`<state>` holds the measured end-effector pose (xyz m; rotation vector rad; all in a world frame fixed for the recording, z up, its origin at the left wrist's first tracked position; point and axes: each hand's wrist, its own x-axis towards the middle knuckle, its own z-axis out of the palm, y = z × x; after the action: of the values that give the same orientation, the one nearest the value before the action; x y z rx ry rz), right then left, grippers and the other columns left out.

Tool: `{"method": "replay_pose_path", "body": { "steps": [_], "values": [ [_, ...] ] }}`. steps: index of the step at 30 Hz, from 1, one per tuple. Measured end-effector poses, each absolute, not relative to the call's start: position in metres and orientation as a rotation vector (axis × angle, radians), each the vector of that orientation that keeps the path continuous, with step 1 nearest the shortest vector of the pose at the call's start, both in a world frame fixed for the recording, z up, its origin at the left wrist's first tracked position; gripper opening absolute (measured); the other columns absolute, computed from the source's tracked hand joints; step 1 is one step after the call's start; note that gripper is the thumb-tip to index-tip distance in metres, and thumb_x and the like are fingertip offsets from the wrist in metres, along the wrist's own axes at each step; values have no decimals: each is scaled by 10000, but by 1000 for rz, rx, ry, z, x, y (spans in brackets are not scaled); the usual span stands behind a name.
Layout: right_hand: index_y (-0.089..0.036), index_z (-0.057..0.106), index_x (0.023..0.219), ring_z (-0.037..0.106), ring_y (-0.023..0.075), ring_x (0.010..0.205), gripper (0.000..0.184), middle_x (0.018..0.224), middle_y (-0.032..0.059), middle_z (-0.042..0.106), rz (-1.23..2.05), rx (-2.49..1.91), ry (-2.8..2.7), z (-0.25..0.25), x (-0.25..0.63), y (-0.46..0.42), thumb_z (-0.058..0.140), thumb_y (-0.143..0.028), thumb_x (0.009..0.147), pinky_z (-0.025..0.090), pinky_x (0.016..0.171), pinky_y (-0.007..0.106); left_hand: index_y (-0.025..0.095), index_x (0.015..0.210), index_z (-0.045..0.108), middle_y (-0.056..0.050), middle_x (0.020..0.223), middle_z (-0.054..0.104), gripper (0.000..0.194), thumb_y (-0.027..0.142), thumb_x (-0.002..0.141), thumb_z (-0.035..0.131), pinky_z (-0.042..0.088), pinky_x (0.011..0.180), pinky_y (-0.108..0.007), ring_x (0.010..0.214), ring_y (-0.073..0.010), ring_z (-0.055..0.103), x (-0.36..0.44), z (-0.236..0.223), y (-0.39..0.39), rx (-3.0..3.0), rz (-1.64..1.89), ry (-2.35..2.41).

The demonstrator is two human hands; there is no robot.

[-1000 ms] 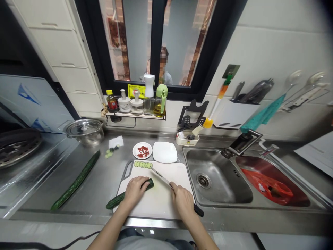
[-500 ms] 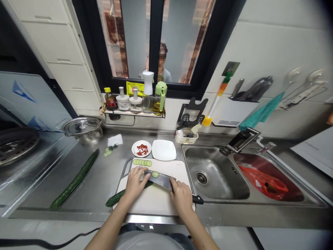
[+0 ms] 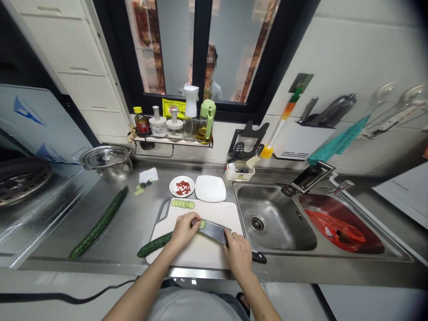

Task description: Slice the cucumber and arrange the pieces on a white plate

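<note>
My right hand (image 3: 238, 249) grips a kitchen knife (image 3: 214, 231), its broad blade lying flat and pointing left above the white cutting board (image 3: 210, 257). On the blade, near its tip, is a round cucumber slice (image 3: 202, 224). My left hand (image 3: 184, 231) has its thumb and fingers closed at that slice's left edge. The cut cucumber (image 3: 155, 244) lies below my left wrist, partly over the board's left edge; its cut end is hidden. Several cucumber slices (image 3: 183, 203) overlap in a row at the board's top left.
Behind the board sit a plate of chopped red pieces (image 3: 177, 181) and a white square plate (image 3: 210, 189). A whole cucumber (image 3: 100, 223) and a lidded pot (image 3: 109, 162) are left. The sink (image 3: 277, 218) adjoins the board's right side. Bottles line a shelf (image 3: 174, 141).
The knife has turned from edge-down to flat, with a slice on its blade. My left hand has left the cucumber and moved right to that slice.
</note>
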<state>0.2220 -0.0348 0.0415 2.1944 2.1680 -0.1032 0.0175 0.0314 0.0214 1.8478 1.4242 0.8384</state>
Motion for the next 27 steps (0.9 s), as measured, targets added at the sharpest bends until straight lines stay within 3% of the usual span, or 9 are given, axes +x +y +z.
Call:
{"method": "replay_pose_path", "body": {
  "steps": [6,11,27],
  "values": [
    [-198,573,1248,606,198,1004,413,1072,90,681,-255,2365,2018,30,243,-42,508,-185,840,375,838,269,198,829,655,20,716,664,106,222,783,563,425,677,-225,693,-128,596,6,6,49,1598,843,1651],
    [-211,592,1225,627,193,966,375,1056,91,691,-322,2453,1945,32,246,-41,502,-234,862,392,797,263,203,850,671,8,757,688,130,168,778,569,404,669,-231,725,-138,610,5,-6,76,1615,739,1810],
    [-199,614,1189,633,193,980,343,1030,85,701,-393,2476,2011,22,244,-46,488,-244,873,394,815,254,198,983,666,-42,891,697,234,134,814,518,383,816,-290,885,-195,597,14,-15,116,1923,624,1850]
  ]
}}
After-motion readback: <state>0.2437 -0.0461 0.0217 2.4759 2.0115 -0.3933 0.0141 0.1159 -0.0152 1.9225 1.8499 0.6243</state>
